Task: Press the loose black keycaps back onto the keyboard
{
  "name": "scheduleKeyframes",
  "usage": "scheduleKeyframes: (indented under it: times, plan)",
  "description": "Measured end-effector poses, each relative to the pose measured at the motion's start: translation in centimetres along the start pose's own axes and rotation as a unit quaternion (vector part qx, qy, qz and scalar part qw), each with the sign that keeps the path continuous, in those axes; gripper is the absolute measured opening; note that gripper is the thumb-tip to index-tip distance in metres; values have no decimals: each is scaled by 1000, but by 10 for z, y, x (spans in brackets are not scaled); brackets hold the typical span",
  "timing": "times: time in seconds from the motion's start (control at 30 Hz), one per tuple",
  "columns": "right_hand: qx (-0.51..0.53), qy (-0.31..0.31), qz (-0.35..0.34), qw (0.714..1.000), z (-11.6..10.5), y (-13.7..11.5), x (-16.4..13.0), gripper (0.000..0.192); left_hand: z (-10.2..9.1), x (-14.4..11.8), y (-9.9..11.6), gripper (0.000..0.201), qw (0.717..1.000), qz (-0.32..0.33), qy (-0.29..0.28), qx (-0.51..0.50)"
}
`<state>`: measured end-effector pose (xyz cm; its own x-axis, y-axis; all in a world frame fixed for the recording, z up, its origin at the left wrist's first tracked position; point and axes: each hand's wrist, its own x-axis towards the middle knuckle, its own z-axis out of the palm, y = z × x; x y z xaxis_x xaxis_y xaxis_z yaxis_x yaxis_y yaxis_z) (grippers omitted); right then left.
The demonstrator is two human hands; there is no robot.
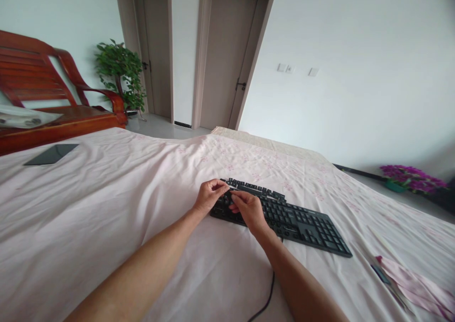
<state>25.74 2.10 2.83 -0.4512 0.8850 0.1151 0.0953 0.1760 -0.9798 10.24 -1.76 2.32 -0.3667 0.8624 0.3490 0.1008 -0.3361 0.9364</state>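
Note:
A black computer keyboard (pixel 313 227) lies slantwise on the pink sheet, with its cable (pixel 270 291) running toward me. Some keys look gone from its left part. Along its far edge sit several loose black keycaps (pixel 261 189) in a row. My left hand (pixel 209 196) is closed in a pinch above the keyboard's left end. Close beside it, my right hand (pixel 251 212) also pinches, its fingertips nearly meeting those of the left. Whatever is between the fingertips of either hand is too small and hidden to name.
A pink cloth (pixel 421 286) and a thin tool with a dark end (pixel 381 274) lie at the right. On the sheet at far left is a flat dark tablet-like object (pixel 52 154). Beyond stand a wooden bench (pixel 42 83), a green plant (pixel 119 68) and purple flowers (pixel 412 176).

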Motion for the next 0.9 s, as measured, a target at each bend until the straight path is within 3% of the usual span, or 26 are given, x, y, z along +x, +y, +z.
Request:
scheduleKeyframes:
  times: [0.2,0.53,0.67,0.77,0.9]
  plan:
    - [101,-34,50,993,3,-8,-6,38,1,0,5,27,999,-8,12,-29]
    - [116,-4,39,992,2,-8,-4,33,2,-1,8,30,998,-18,1,-52]
    - [56,15,16,998,1,-5,-3,34,1,1,4,36,998,-33,16,-60]
    - [-44,29,-33,998,-2,0,-2,29,-2,6,-3,43,995,-44,73,-59]
    - [-211,33,-152,965,-4,5,-4,16,-8,11,-12,47,986,-59,146,-45]
